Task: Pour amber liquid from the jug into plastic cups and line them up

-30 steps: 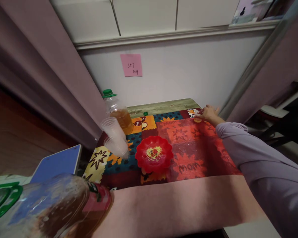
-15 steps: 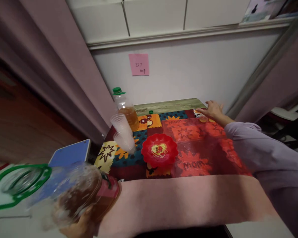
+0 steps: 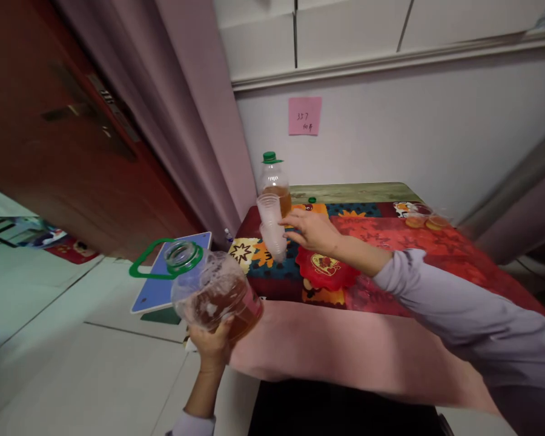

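My left hand [image 3: 211,342] grips a large clear plastic bottle [image 3: 224,297] of brown drink from below. The bottle leans left, its uncapped mouth circled by a green carry handle [image 3: 145,260]. Over the table, my right hand [image 3: 313,230] has its fingers apart beside two nested stacks of clear plastic cups [image 3: 272,239]; the fingertips reach the stacks' right side, though I cannot tell if they touch. Under the right wrist sits a red scalloped dish [image 3: 324,269], partly covered. A second bottle [image 3: 275,181] with a green cap stands behind the cups.
Two cups of drink [image 3: 427,221] stand at the table's far right. A small green cap [image 3: 312,200] lies near the wall. The patterned tablecloth [image 3: 390,248] has a pink front edge. A blue-topped stool [image 3: 157,290] is left of the table, near a door [image 3: 95,121].
My right hand has come left from the table's far right corner to the cup stacks. The view has swung left, and the left hand still holds the bottle.
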`<state>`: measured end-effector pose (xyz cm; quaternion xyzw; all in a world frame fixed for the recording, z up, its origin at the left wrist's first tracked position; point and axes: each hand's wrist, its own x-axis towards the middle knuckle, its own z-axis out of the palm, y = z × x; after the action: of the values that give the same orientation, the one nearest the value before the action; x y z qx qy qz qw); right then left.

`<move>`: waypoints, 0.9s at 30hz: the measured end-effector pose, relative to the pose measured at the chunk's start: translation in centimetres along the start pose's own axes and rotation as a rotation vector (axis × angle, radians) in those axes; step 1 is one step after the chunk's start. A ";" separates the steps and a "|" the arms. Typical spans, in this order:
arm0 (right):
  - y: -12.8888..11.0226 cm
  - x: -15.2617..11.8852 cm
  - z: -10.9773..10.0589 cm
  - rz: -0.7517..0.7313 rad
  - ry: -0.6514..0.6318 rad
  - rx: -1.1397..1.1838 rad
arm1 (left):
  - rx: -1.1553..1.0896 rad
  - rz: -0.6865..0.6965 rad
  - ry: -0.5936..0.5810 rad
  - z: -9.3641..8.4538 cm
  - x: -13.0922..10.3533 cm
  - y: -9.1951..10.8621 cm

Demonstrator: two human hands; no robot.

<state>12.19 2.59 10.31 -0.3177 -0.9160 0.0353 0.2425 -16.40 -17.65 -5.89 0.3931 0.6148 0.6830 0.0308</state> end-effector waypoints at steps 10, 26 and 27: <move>-2.0 3.4 2.8 0.072 -0.214 -0.067 | -0.127 -0.063 -0.028 0.7 -0.3 3.1; -1.3 2.2 1.5 0.093 0.183 0.157 | -0.165 -0.093 -0.081 0.6 -0.1 3.6; -1.2 1.7 0.5 0.076 0.245 0.152 | -0.169 -0.095 -0.078 0.7 -0.1 3.6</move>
<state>10.06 2.69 10.85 -0.3349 -0.8615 0.0747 0.3743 -14.30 -18.04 -2.85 0.3859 0.5713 0.7144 0.1199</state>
